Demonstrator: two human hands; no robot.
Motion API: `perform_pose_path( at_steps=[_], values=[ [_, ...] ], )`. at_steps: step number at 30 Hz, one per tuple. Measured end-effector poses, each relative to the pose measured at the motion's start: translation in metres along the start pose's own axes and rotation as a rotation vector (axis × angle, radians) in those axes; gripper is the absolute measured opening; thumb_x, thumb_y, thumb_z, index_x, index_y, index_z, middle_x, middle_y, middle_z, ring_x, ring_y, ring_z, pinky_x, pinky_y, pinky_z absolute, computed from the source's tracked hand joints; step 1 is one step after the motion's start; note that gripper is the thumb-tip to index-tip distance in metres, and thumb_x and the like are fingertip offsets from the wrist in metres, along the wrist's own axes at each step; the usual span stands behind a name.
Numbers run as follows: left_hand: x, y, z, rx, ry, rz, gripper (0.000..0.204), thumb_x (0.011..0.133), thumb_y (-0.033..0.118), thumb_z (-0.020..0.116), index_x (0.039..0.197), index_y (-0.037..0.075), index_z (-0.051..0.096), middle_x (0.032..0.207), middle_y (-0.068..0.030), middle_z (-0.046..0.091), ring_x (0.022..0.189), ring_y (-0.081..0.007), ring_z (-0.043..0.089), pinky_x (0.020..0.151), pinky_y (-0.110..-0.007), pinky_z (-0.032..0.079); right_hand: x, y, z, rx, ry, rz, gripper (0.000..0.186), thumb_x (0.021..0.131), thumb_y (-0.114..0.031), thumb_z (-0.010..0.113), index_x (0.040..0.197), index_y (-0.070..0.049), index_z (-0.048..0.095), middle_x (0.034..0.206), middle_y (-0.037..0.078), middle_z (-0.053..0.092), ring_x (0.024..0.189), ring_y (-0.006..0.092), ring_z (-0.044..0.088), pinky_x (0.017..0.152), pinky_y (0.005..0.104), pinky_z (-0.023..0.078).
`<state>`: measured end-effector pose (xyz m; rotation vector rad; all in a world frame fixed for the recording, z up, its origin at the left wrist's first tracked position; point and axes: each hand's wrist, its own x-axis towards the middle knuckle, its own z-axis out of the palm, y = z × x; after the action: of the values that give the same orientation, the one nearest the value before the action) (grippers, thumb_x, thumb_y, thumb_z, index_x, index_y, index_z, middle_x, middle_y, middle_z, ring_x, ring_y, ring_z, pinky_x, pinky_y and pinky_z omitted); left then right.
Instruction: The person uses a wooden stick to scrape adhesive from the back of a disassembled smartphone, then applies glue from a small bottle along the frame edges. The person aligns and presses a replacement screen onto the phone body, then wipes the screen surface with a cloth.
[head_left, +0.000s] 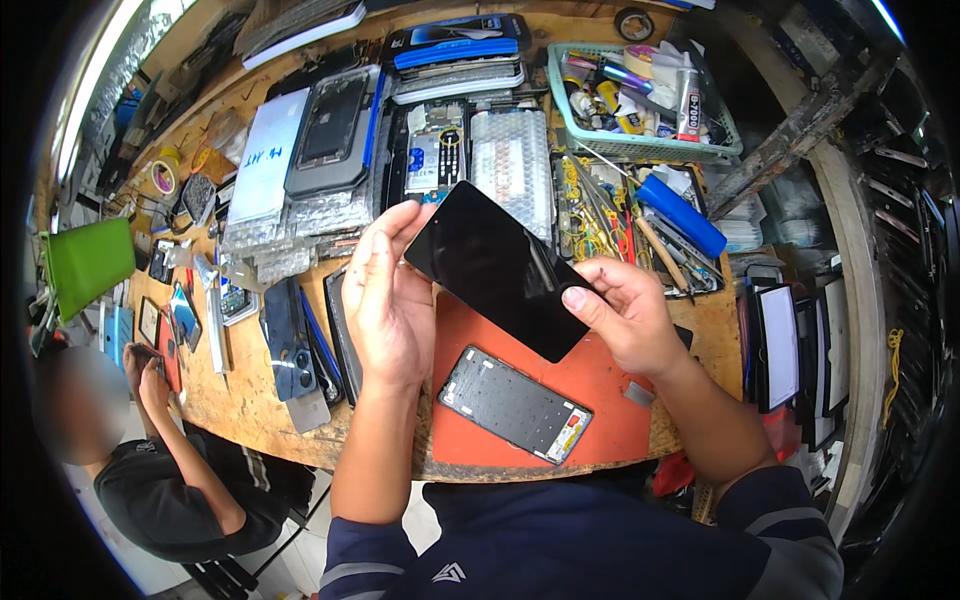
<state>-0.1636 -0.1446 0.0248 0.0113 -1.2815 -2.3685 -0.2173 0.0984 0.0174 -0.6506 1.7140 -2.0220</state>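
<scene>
A black phone screen is held tilted above the orange mat, its dark glossy face up. My right hand grips its lower right end, thumb on the glass and fingers along the edge. Beside the upper left edge is my left hand, fingers stretched out. Whether its fingertips touch the screen I cannot tell. Below the screen, a phone frame lies on the orange mat, its bare inner side up. A small grey metal piece rests on the mat near my right wrist.
A green basket of tubes and tapes stands at the back right. Nearer are tweezers, a screwdriver and a blue cylinder. Stacked phone parts fill the back left. Another person sits at the left, holding a phone.
</scene>
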Motion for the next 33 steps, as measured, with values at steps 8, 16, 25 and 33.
perform_pose_path(
  at_steps=[8,16,25,33],
  values=[
    [-0.002,0.000,0.006,-0.011,0.001,-0.014,0.040,0.114,0.022,0.047,0.140,-0.007,0.055,0.133,-0.0173,0.066,0.124,-0.0237,0.066,0.109,-0.038,0.053,-0.004,-0.001,0.001,0.012,-0.026,-0.022,0.015,0.105,-0.007,0.065,0.116,0.004,0.067,0.101,0.001,0.070,0.092,0.0050,0.061,0.084,0.0251,0.050],
    [-0.004,0.002,0.003,-0.157,-0.025,-0.057,0.040,0.113,0.018,0.047,0.145,-0.007,0.050,0.124,-0.0177,0.072,0.116,-0.0245,0.071,0.106,-0.038,0.055,-0.003,-0.002,0.002,0.020,-0.031,-0.003,0.016,0.106,-0.007,0.065,0.117,0.004,0.067,0.104,0.003,0.071,0.095,0.0060,0.062,0.087,0.0256,0.051],
    [-0.003,-0.003,0.015,-0.036,0.187,-0.120,0.043,0.116,0.028,0.040,0.138,-0.006,0.056,0.128,-0.0188,0.070,0.119,-0.0238,0.068,0.104,-0.039,0.056,-0.004,0.005,-0.002,0.028,0.006,0.031,0.017,0.105,-0.005,0.065,0.119,0.004,0.067,0.107,0.003,0.071,0.097,0.0070,0.064,0.087,0.0257,0.052],
    [-0.005,-0.018,0.012,0.453,0.144,0.041,0.022,0.100,0.018,0.077,0.107,-0.001,0.071,0.095,-0.0043,0.074,0.088,-0.0080,0.065,0.080,-0.027,0.054,-0.012,0.008,0.006,-0.396,0.073,-0.071,0.017,0.102,-0.004,0.067,0.115,0.007,0.067,0.102,0.005,0.071,0.091,0.0103,0.064,0.084,0.0259,0.052]
  ],
)
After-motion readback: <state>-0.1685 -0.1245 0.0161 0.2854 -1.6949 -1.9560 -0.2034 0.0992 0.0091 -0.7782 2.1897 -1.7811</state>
